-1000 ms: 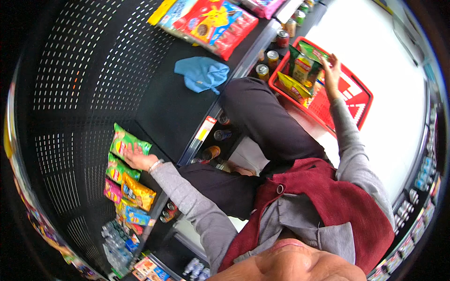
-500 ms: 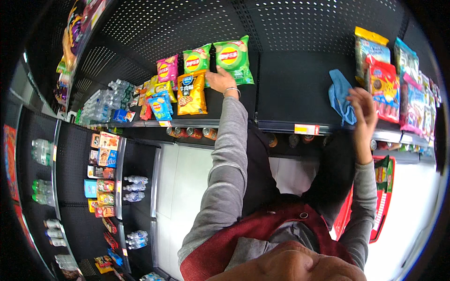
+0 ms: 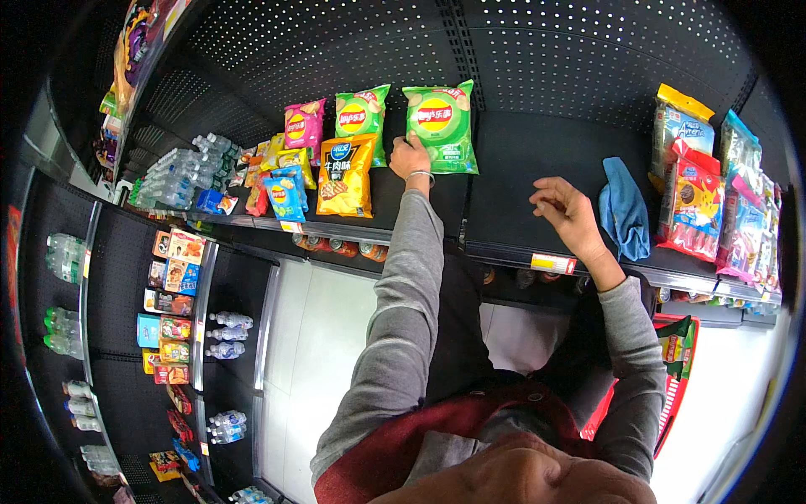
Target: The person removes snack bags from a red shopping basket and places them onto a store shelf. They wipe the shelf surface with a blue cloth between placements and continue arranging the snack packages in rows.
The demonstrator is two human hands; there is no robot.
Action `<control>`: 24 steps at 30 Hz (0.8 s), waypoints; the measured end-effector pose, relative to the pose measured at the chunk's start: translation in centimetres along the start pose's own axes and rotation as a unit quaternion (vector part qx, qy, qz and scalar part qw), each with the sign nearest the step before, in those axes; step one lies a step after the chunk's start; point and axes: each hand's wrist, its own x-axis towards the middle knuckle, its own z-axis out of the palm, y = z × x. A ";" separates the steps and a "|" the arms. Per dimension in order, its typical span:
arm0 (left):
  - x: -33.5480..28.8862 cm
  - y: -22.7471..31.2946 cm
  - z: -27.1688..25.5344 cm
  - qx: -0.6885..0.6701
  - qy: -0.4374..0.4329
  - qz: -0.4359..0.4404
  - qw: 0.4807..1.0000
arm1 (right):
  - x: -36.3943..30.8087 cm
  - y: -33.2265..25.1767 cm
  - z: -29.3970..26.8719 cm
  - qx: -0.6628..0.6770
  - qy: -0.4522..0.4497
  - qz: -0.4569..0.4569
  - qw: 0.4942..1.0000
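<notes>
My left hand (image 3: 410,158) is closed at the left edge of a large green bag of chips (image 3: 441,126) standing upright on the black shelf. Some of its fingertips are hidden at the bag's edge. Just left stand a second green chip bag (image 3: 361,118) and, in front of it, an orange-yellow snack bag (image 3: 346,178). My right hand (image 3: 564,214) hovers over the bare stretch of shelf with loosely bent fingers, nothing in them. To its right a blue cloth (image 3: 625,210) lies crumpled near the shelf's front edge.
Pink (image 3: 303,128) and blue (image 3: 286,193) chip bags and clear bottles (image 3: 186,172) crowd the left. A red snack bag (image 3: 693,197) stands among packets at right. Cans (image 3: 344,248) sit below the shelf. A red basket (image 3: 669,395) is by my right arm.
My right hand has moved left, away from the blue cloth. The large green chip bag has shifted slightly right along the shelf, with my left hand at its edge. The whole view has tilted a little.
</notes>
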 end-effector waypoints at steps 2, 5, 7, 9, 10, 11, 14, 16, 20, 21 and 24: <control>-0.2 0.6 -0.1 0.006 -0.039 0.017 0.999 | 0.0 -0.3 -0.2 0.012 0.015 -0.001 1.000; -0.6 1.8 -0.9 -0.054 -0.016 0.059 0.997 | -0.1 -0.2 -0.7 0.043 0.037 -0.004 0.998; -1.1 3.3 -1.9 -0.082 -0.029 0.089 0.992 | -0.2 0.3 -1.0 0.054 0.052 -0.008 0.997; -1.9 5.4 -3.4 -0.174 -0.014 0.161 0.971 | -0.1 0.9 -1.3 0.040 0.075 0.001 0.996; -2.5 6.7 -4.1 -0.208 -0.032 0.177 0.961 | 0.1 1.2 -1.4 0.058 0.091 -0.018 0.994; -3.4 8.1 -4.9 -0.254 -0.030 0.197 0.946 | 0.2 1.4 -1.3 0.067 0.114 -0.024 0.991; -7.4 12.1 -7.0 -0.337 -0.064 0.228 0.911 | 0.6 1.4 -1.2 0.112 0.162 -0.014 0.980; -10.3 14.2 -7.9 -0.369 -0.114 0.234 0.892 | 0.8 0.9 -1.0 0.201 0.192 -0.018 0.960; -14.4 16.2 -8.5 -0.452 -0.270 0.212 0.823 | 0.0 -0.5 -1.8 0.317 0.207 -0.068 0.923; -14.8 16.3 -8.4 -0.473 -0.296 0.206 0.804 | -0.2 -0.8 -2.1 0.314 0.229 -0.061 0.919; -14.8 15.9 -8.2 -0.541 -0.350 0.187 0.741 | -0.5 -0.7 -2.5 0.316 0.225 -0.054 0.920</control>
